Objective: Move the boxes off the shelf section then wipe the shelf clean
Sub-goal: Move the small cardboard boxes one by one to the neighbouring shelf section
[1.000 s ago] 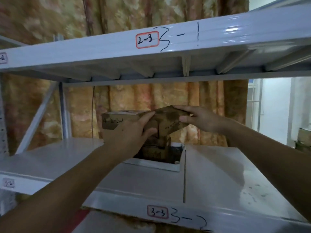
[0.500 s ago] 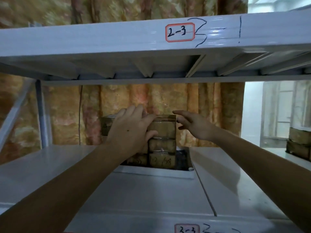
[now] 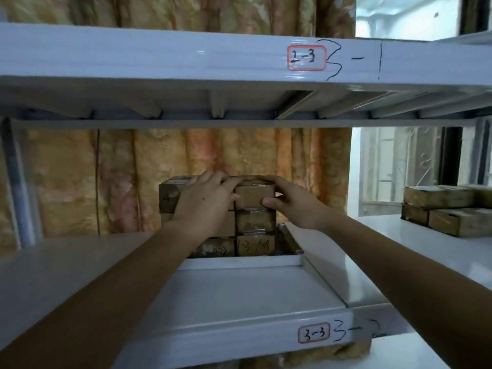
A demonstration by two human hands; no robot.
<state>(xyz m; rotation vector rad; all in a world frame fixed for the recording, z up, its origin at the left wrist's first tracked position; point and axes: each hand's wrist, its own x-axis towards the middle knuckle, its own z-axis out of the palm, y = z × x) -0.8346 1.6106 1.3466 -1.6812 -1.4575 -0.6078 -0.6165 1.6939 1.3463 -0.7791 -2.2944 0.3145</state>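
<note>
The curtain (image 3: 165, 166) hangs behind everything, orange and mottled. In front of it is the rack: the upper shelf (image 3: 159, 57) crosses above my arms, with a red-edged label (image 3: 306, 57) reading 2-3 and marker scrawl beside it. The shelf (image 3: 239, 296) I am reaching over is pale and bare near me, and its front lip carries a label (image 3: 314, 333) reading 3-3.

At the back of that shelf, against the curtain, stands the stack (image 3: 239, 222) of brown boxes, two columns side by side and at least three layers high, some with writing on their fronts. It seems to sit in a gap behind the near panel, so I cannot see what its base rests on.

To my right, well apart on the next section, lie more boxes (image 3: 447, 209), stacked low.

My left hand (image 3: 206, 202) lies over the top left of the stack, fingers spread across the upper edge and thumb touching the top right box (image 3: 255, 195). My right hand (image 3: 290, 201) grips that same box from its right side, fingers curled over the top and thumb pressed on the front face. The box sits squarely on the one beneath it, level with its neighbour.
</note>
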